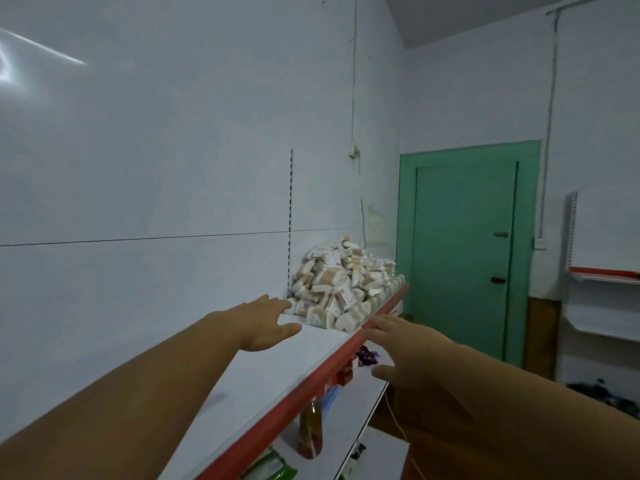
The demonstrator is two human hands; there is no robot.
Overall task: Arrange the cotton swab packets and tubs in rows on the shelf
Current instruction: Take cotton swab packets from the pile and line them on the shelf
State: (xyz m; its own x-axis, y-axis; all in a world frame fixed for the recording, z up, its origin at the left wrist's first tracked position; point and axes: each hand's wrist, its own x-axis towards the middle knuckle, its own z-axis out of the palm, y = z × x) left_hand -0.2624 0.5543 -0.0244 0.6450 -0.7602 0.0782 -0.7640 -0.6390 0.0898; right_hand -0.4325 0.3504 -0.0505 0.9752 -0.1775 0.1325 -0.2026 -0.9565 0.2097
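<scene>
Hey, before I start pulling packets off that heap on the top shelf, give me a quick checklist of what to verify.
1. Left hand free: ok, open, holding nothing.
2. Right hand free: ok, open, by the red edge.
3. Room on the shelf for rows: ok, near side bare.
4. Rows formed: not ok, the pile is a loose heap.
5. Left hand touching pile: cannot tell.
</scene>
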